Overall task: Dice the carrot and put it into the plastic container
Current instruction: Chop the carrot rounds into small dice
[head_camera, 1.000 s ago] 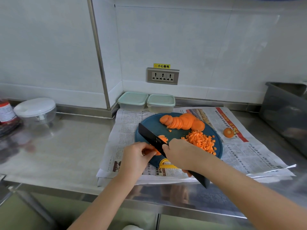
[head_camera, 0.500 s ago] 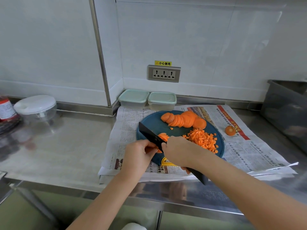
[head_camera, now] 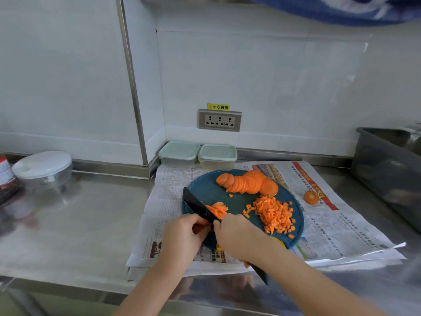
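A round dark blue cutting board [head_camera: 205, 190] lies on newspaper. At its back is a row of carrot slices [head_camera: 247, 184]; on its right a pile of diced carrot [head_camera: 274, 213]. My right hand [head_camera: 241, 236] grips a black knife [head_camera: 196, 204] whose blade points back-left across the board. Carrot strips [head_camera: 217, 209] lie against the blade's right side. My left hand [head_camera: 182, 236] pinches a small stack of carrot pieces against the blade's left side. Two lidded plastic containers, one on the left [head_camera: 178, 153] and one on the right [head_camera: 217, 156], stand shut at the wall behind the board.
A carrot end [head_camera: 311, 197] lies on the newspaper [head_camera: 330, 224] right of the board. A dark grey bin [head_camera: 387, 167] stands at the far right. A clear bowl with a white lid [head_camera: 43, 169] and a red-labelled jar [head_camera: 5, 174] sit at the left on the steel counter [head_camera: 79, 224].
The camera has tilted up a little, so the scene sits lower in view. More cut strips lie to the right of the blade. Both hands keep their grip at the board's front left.
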The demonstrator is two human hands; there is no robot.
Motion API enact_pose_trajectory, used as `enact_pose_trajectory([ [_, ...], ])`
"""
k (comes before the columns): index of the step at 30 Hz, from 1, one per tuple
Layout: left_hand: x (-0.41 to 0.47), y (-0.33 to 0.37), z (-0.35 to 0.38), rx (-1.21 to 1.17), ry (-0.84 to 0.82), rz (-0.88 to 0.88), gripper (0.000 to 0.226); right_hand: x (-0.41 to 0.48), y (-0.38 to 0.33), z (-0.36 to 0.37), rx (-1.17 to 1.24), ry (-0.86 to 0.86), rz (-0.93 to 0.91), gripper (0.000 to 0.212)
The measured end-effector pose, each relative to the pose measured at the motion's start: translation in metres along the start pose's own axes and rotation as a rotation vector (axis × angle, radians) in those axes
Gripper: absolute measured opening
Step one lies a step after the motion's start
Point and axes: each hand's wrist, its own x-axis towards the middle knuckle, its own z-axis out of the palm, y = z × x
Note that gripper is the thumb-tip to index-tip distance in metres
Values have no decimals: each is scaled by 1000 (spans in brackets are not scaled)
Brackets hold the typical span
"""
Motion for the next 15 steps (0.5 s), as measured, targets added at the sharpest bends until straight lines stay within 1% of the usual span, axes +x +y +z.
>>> enact_pose_trajectory([
  [1,0,0,1,3,-2,4,9,2,0,1,74,25,23,31],
  [3,1,1,1,-3,-11,14,12,2,-1,-5,132,-61,72,25],
  [5,1,2,0,-49,-29,2,15,8,5,-11,216,-69,93,27],
  [8,3,0,-1,-120,-46,-27,22,8,11,-18,356,-163,128,33],
  [10,2,-2,-1,-138,-52,-29,26,4,15,-21,424,-146,156,37],
  [12,2,-4,0,-144,-49,-28,26,0,18,-23,413,-103,137,39],
  [15,4,-6,3,-139,-37,-33,24,-6,21,-28,431,-86,116,39],
])
